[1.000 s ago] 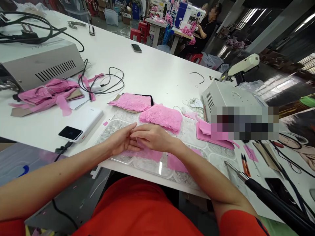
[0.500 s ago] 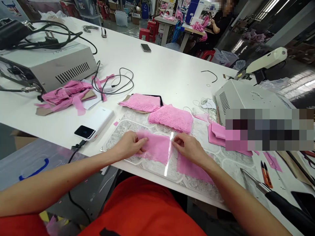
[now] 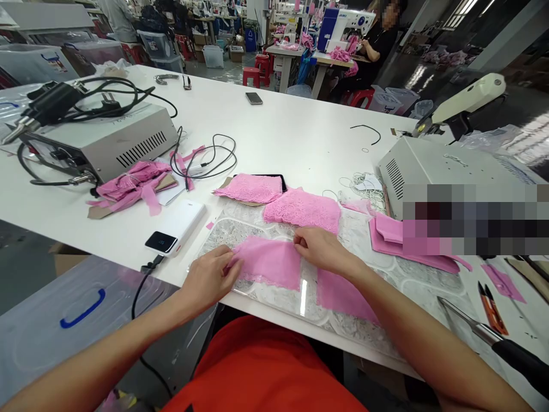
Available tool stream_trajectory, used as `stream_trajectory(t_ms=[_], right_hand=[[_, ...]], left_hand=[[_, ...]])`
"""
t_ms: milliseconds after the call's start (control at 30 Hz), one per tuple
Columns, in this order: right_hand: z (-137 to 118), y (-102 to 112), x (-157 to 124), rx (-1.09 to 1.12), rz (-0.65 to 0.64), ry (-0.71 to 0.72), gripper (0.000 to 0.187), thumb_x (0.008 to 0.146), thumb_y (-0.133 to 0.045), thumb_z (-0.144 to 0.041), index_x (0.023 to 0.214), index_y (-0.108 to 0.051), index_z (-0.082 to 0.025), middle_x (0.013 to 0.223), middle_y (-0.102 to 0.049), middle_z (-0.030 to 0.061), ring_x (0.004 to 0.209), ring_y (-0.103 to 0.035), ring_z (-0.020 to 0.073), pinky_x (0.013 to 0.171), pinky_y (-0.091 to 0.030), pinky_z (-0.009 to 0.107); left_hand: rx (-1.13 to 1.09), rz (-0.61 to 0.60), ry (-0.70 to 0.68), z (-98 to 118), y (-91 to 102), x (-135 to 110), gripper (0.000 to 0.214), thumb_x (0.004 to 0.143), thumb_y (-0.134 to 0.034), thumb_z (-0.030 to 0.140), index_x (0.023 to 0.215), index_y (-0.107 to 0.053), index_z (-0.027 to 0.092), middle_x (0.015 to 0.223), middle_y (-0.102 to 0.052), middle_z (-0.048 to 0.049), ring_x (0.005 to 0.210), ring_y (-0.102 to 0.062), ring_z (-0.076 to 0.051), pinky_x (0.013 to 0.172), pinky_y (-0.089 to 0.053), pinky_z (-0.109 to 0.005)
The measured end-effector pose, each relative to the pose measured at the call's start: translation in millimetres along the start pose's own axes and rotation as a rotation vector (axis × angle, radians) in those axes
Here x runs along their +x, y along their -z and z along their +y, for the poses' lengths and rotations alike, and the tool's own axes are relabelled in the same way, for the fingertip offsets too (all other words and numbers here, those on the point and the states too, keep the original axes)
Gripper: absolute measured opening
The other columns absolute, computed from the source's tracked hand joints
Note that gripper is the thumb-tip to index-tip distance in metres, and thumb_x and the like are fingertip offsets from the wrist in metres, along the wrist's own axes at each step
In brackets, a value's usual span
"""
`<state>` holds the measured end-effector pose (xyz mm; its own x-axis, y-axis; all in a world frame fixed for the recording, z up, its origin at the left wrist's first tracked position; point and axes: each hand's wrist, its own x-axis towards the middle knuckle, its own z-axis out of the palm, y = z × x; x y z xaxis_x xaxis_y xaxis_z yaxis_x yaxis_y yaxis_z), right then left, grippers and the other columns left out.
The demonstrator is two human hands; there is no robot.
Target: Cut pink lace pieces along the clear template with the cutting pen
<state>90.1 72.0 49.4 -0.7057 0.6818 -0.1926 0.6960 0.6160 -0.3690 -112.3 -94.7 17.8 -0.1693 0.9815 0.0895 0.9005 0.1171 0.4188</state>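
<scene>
So, a pink cloth piece [image 3: 269, 262] is spread out on the clear board [image 3: 234, 229]. Its left edge is pinched by the left hand [image 3: 209, 277], while the far right corner is met by curled fingers of the right hand [image 3: 321, 248]; whether it's gripped there can't be told.

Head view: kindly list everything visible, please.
Thin fabrics: two, pink, front
Lace stacks: two, pink, behind
Folded fabric: one, pink, right
Vented boxes: two, grey, both sides
Power bank: one, white, left
Phone: one, dark, rear
Cables: several, black, left
Tools: two, orange and black, right
Table: one, white, centre
Bins: several, translucent, around
Stools: several, red, background
Sewing machines: several, white, background
Coworkers: several, black/grey clothing, background
Left hand: one, bare, fabric's left edge
Right hand: one, bare, fabric's right edge
</scene>
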Motion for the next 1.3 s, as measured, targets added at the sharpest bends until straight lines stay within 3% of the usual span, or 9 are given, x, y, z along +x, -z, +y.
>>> stream_trajectory(t_ms=[133, 367, 467, 600, 800, 1000, 1100, 1200, 1300], right_hand=[[-0.4, -8.1, -9.8, -0.002, 0.041, 0.044, 0.011, 0.083, -0.049, -0.015, 0.087, -0.06, -0.019, 0.091, -0.067, 0.0052, 0.076, -0.057, 0.0151, 0.061, -0.033, 0.026], [9.2, -22.8, -14.1, 0.067, 0.042, 0.108, 0.009, 0.081, -0.054, -0.014, 0.085, -0.061, -0.018, 0.087, -0.067, 0.0035, 0.076, -0.059, 0.014, 0.064, -0.036, 0.025], [6.8, -21.2, -11.9, 0.077, 0.052, 0.11, 0.012, 0.079, -0.054, -0.012, 0.085, -0.062, -0.018, 0.088, -0.067, 0.0039, 0.078, -0.06, 0.0147, 0.066, -0.038, 0.025], [14.8, -8.3, -30.5, 0.111, 0.11, 0.073, 0.016, 0.08, -0.054, -0.014, 0.092, -0.063, -0.018, 0.097, -0.068, 0.0061, 0.081, -0.06, 0.0156, 0.068, -0.04, 0.027], [75.2, -5.1, -125.1, 0.509, 0.521, -0.236, 0.017, 0.085, -0.055, -0.032, 0.079, -0.065, -0.02, 0.072, -0.064, 0.0006, 0.065, -0.055, 0.0121, 0.061, -0.043, 0.025], [124.3, -49.0, -218.9, 0.951, 0.767, -0.688, 0.036, 0.075, -0.065, -0.052, 0.075, -0.067, -0.016, 0.059, -0.061, 0.0016, 0.049, -0.049, 0.0112, 0.047, -0.041, 0.026], [133.7, -68.6, -237.9, 1.107, 1.049, -0.808, 0.041, 0.065, -0.075, -0.052, 0.081, -0.067, -0.015, 0.065, -0.063, 0.0027, 0.049, -0.051, 0.011, 0.047, -0.045, 0.027], [136.3, -76.1, -242.3, 1.118, 1.374, -0.814, 0.051, 0.061, -0.081, -0.043, 0.103, -0.064, -0.018, 0.085, -0.067, 0.0045, 0.066, -0.061, 0.0148, 0.059, -0.054, 0.032], [135.1, -70.5, -237.9, 1.05, 1.625, -0.649, 0.076, 0.062, -0.082, -0.032, 0.13, -0.049, -0.028, 0.12, -0.062, 0.0053, 0.098, -0.064, 0.0182, 0.09, -0.054, 0.043]], left_hand=[[0.051, 0.073, -0.047, -3.5, -3.3, -5.6, 0.042, 0.097, -0.035, 0.035, 0.063, -0.053, 0.017, 0.072, -0.055, -0.0015, 0.06, -0.05, -0.011, 0.055, -0.032, -0.024], [0.259, 0.127, 0.014, -13.4, 12.3, -9.0, 0.028, 0.092, -0.042, 0.032, 0.074, -0.06, 0.019, 0.079, -0.062, -0.0028, 0.064, -0.058, -0.016, 0.053, -0.037, -0.027], [0.295, 0.302, -0.201, -15.5, 14.3, -5.6, 0.025, 0.093, -0.045, 0.028, 0.108, -0.062, 0.018, 0.112, -0.066, -0.011, 0.1, -0.064, -0.025, 0.079, -0.05, -0.034], [0.284, 0.233, -0.598, -13.6, 8.7, 2.8, 0.028, 0.094, -0.047, 0.022, 0.116, -0.063, 0.023, 0.124, -0.065, -0.0076, 0.116, -0.06, -0.027, 0.105, -0.04, -0.045], [0.157, 0.091, -0.82, 14.5, -5.5, 35.1, 0.029, 0.097, -0.043, 0.02, 0.119, -0.063, 0.024, 0.125, -0.066, -0.0041, 0.122, -0.057, -0.023, 0.113, -0.031, -0.046], [0.089, -0.288, -1.192, 97.2, -44.5, 93.2, 0.041, 0.101, -0.033, 0.017, 0.138, -0.05, 0.019, 0.146, -0.048, -0.0051, 0.141, -0.036, -0.022, 0.118, -0.023, -0.042], [0.061, -0.42, -1.329, 135.0, -68.2, 117.3, 0.041, 0.103, -0.032, 0.024, 0.14, -0.048, 0.017, 0.148, -0.045, -0.0058, 0.143, -0.032, -0.023, 0.121, -0.016, -0.043], [0.051, -0.482, -1.403, 158.6, -85.0, 132.2, 0.044, 0.104, -0.032, 0.033, 0.143, -0.043, 0.016, 0.152, -0.039, -0.0055, 0.145, -0.026, -0.023, 0.123, -0.008, -0.041], [0.065, -0.534, -1.465, 168.1, -92.5, 140.0, 0.048, 0.104, -0.034, 0.04, 0.147, -0.037, 0.02, 0.154, -0.034, -0.0038, 0.147, -0.022, -0.022, 0.123, -0.001, -0.042]])
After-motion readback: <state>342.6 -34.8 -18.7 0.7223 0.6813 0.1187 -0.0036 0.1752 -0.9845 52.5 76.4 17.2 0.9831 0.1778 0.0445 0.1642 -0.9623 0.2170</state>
